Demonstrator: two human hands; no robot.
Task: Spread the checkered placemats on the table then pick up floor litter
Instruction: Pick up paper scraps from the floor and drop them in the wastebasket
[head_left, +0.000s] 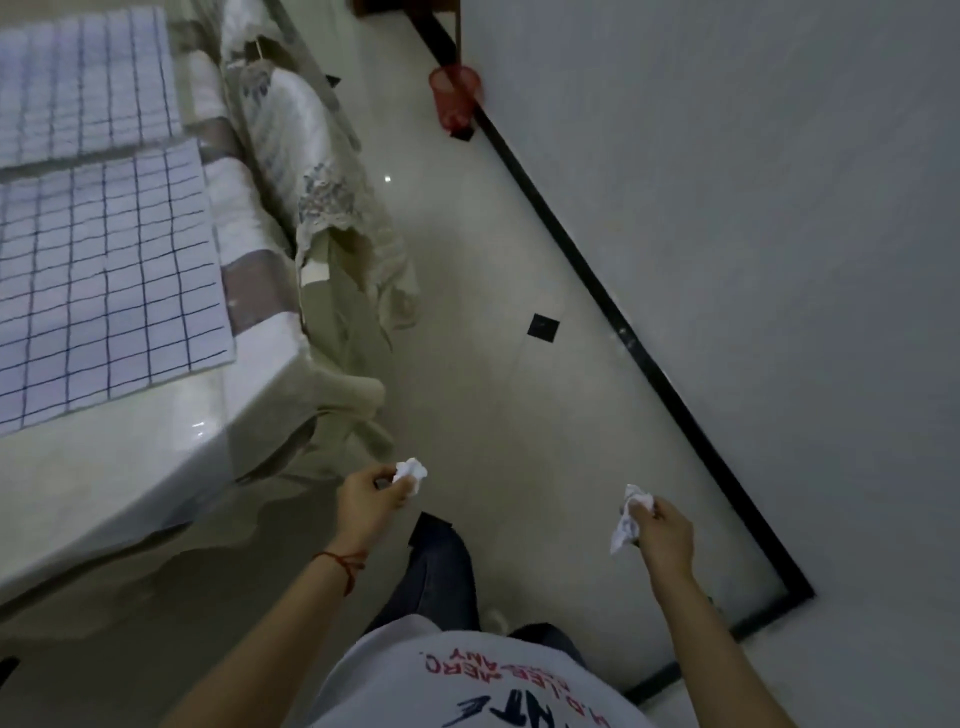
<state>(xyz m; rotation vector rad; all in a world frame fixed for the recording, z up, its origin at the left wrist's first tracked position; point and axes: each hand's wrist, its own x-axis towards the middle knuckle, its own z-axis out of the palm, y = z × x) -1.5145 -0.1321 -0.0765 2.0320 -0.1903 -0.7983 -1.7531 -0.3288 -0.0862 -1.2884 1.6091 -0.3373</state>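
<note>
Two white checkered placemats lie flat on the table at the left, the nearer placemat (104, 280) in front of the farther placemat (83, 83). My left hand (369, 501) pinches a crumpled white paper wad (410, 472) above the floor beside the table's corner. My right hand (665, 535) grips a second crumpled paper scrap (631, 519) to the right, also held over the pale floor.
A red mesh waste bin (456, 96) stands far ahead against the wall. Cloth-covered chairs (311, 171) line the table's right side. A black skirting strip (597, 280) runs along the grey wall on the right. The table edge (171, 457) is glossy white.
</note>
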